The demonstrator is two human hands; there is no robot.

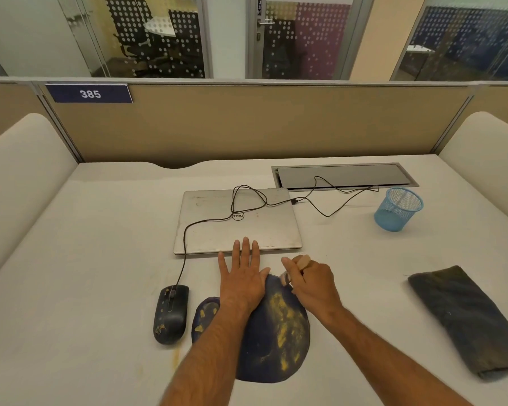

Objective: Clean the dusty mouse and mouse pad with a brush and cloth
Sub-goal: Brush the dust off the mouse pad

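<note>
Our right hand [311, 284], clamped on the brush [288, 278], sits at the mouse pad's [276, 341] twelve o'clock edge; dust streaks run toward six. Our left hand [242, 278], fingers spread flat, pins the pad.

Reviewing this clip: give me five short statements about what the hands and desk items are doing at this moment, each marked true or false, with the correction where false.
1. The left hand lies flat, holding down the mouse pad. True.
2. The right hand holds the cloth. False: it grips a brush at the pad's far edge; the dark cloth lies untouched to the right.
3. The mouse sits on the pad. False: it rests on the desk, left of the pad.
4. Yellow dust is visible on the pad. True.
5. The laptop is open. False: its lid is shut, with the mouse cable lying across it.
</note>
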